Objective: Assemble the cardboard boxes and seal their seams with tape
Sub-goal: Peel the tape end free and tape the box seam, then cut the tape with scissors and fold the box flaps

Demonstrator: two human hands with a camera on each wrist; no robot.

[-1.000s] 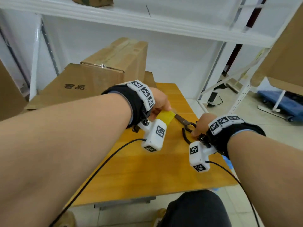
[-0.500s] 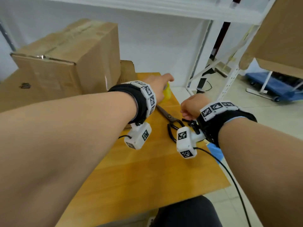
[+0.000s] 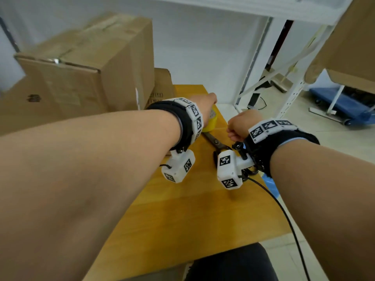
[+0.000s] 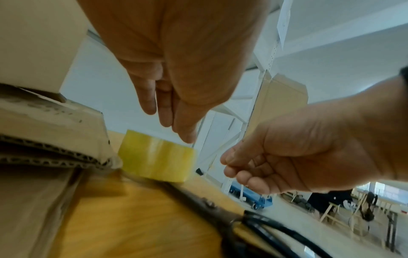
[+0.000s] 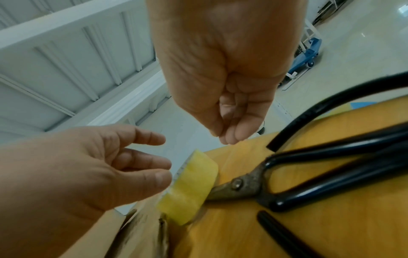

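- A taped cardboard box (image 3: 85, 63) is seen at the upper left of the head view, standing on flattened cardboard sheets (image 3: 30, 106).
- The left hand (image 3: 204, 107) is found at centre frame, fingers straight and relaxed, holding nothing.
- The yellow tape roll (image 3: 210, 122) is recorded on the worktop (image 3: 203, 216), just below and beyond the left fingertips (image 4: 185, 134); contact cannot be confirmed.
- The roll is judged nearer to the left hand, so the pick-up falls to it.
- The scissors (image 3: 218, 144) lie just right of the roll, blades pointing at it, handles partly hidden by the wrist camera.
- The right hand (image 3: 240, 125), right of centre, is loosely curled with thumb against fingertips; a held tape end cannot be made out.
- Motion blur degrades the left wrist view.
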